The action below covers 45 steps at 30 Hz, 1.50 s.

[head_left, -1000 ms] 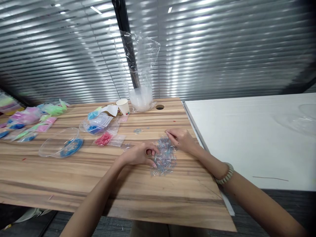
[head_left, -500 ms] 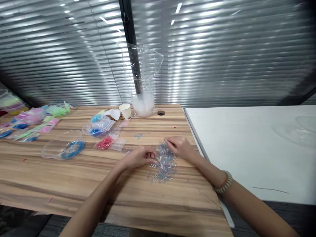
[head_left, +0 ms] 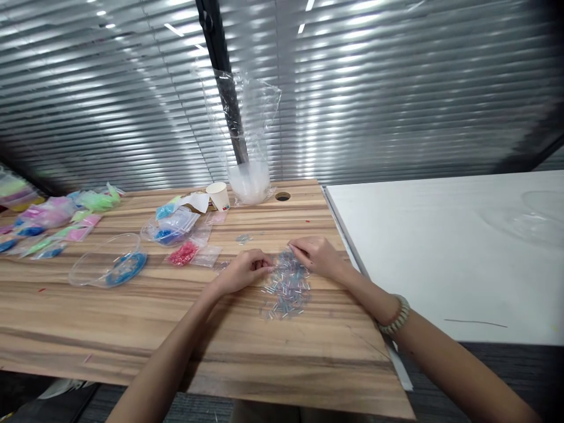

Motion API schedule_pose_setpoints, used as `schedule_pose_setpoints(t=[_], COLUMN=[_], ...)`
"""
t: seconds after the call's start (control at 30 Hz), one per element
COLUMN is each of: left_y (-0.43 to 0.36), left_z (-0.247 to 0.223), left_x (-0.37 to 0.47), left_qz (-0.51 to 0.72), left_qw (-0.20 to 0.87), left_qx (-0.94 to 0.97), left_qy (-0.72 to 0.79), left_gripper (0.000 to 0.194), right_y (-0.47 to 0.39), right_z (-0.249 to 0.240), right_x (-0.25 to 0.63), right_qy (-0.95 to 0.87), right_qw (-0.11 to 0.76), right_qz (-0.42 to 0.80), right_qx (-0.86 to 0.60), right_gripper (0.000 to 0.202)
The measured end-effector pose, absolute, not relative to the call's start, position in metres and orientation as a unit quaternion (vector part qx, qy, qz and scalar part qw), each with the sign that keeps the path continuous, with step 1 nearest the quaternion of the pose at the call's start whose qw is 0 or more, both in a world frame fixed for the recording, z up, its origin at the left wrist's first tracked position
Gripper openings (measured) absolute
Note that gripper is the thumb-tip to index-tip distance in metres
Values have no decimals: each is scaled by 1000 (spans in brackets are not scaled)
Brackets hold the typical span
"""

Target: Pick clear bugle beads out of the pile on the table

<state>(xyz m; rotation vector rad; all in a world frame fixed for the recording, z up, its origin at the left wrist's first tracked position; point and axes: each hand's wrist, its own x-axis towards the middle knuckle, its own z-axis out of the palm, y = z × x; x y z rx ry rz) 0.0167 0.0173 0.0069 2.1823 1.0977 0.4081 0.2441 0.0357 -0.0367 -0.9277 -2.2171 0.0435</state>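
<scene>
A loose pile of small, clear bluish tube-like pieces (head_left: 287,289) lies spread on the wood-grain table (head_left: 247,358). At the pile's left edge is my left hand (head_left: 245,270), closed with thumb and fingertips pressed together. My right hand (head_left: 318,257) is at the far right of the pile, its thumb and forefinger pinched. Whatever either pinch holds is too small to tell. A smaller cluster of clear pieces (head_left: 243,239) lies farther back, left of the pile.
Left of my hands are a bag of red beads (head_left: 183,253), a clear tray with a blue ring (head_left: 126,269), and colourful packets (head_left: 48,217). A paper cup (head_left: 218,196) and a clear bag (head_left: 249,181) stand behind. A white table (head_left: 423,258) adjoins on the right.
The view has shifted slightly. My left hand's fingers have drawn closer together at the pile's edge. My right hand stays pinched near the far end.
</scene>
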Motion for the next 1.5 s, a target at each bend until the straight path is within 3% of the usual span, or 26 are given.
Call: schedule_pose_setpoints(t=[0.47,1.5], left_y=[18,17], left_z=[-1,-2], left_x=[15,15], left_qz=[157,147], left_qw=[305,327], left_qx=[848,847], left_qy=[404,392], left_gripper=[15,16], right_y=[33,34], right_z=[-36,-35], right_x=[240,241], right_qy=[-886,-885], right_qw=[294,281], right_qz=[30,76], right_qx=[-358,-363], right_gripper=[21,21])
